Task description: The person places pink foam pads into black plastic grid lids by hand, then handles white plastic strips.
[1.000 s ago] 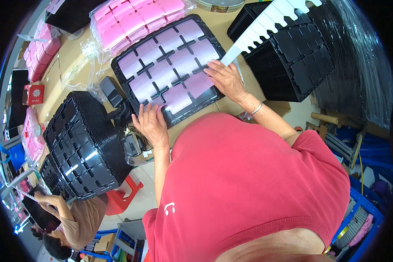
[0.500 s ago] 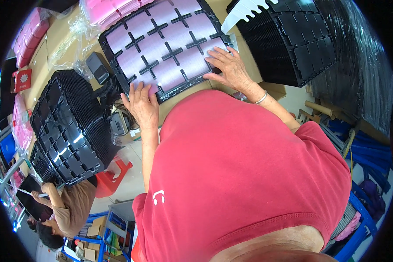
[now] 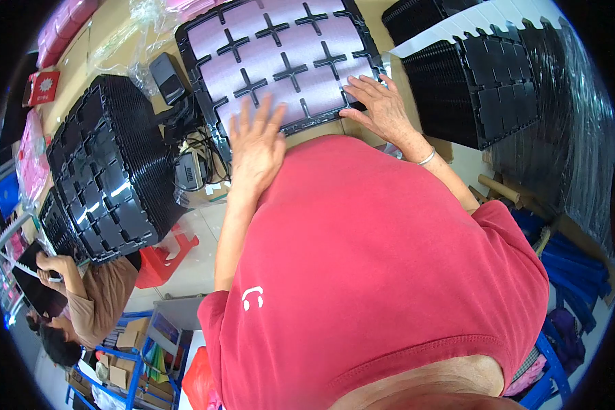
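In front of me lies a black plastic tray with raised cross-shaped ribs. Shiny pale purple pieces fill its compartments. My left hand, smeared by motion, is over the tray's near left part with its fingers spread; whether it touches is unclear. My right hand rests at the near right corner, fingers stretched out over the rim and nothing visible in them.
Black tray stacks stand at left and right. A white toothed strip crosses the upper right. A dark boxy device and cables sit left of the tray. Another person works at lower left, near a red stool.
My left hand has moved rightward along the tray's near side, off the near left corner. My right hand stays at the near right corner. The whole view has shifted somewhat.
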The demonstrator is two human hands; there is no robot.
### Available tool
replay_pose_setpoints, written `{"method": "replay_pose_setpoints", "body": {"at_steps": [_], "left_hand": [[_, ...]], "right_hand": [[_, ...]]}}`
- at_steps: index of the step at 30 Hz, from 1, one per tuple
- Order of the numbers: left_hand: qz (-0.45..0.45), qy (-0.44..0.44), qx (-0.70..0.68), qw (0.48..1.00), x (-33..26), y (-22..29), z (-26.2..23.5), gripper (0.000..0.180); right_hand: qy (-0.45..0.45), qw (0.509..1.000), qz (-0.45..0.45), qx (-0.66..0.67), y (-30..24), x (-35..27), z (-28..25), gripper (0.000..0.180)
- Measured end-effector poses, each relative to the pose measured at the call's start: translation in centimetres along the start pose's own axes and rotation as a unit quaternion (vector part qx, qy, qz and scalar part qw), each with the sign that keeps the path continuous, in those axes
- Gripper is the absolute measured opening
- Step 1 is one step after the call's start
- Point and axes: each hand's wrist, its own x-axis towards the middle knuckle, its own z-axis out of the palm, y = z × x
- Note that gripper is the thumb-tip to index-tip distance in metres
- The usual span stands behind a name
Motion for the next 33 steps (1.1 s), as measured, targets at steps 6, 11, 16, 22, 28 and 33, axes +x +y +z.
{"method": "replay_pose_setpoints", "body": {"at_steps": [6,11,16,22,28,33], "left_hand": [[0.062,-0.127,-0.017,0.99,1.8,0.3,1.6,0.047],[0.027,-0.181,0.025,0.983,2.1,1.0,1.4,0.052],[0.021,-0.201,0.044,0.978,2.4,1.2,1.2,0.053],[0.054,-0.074,0.001,0.996,1.5,-0.2,2.1,0.052],[0.071,-0.037,-0.031,0.996,-3.0,-1.4,1.1,0.045],[0.035,-0.05,-0.009,0.998,-4.7,-1.3,0.5,0.048]], "right_hand": [[0.035,0.999,-0.012,0.001,-0.5,0.4,0.0,0.049],[0.007,0.999,0.005,0.039,-1.5,0.2,-0.7,0.057],[-0.033,0.992,-0.097,0.069,-2.4,0.6,1.0,0.052],[-0.032,0.993,-0.105,0.04,-2.3,0.9,1.5,0.051],[-0.09,0.992,-0.093,-0.01,-2.4,0.3,1.2,0.059],[-0.093,0.991,-0.097,-0.023,-2.4,0.3,1.4,0.06]]}}
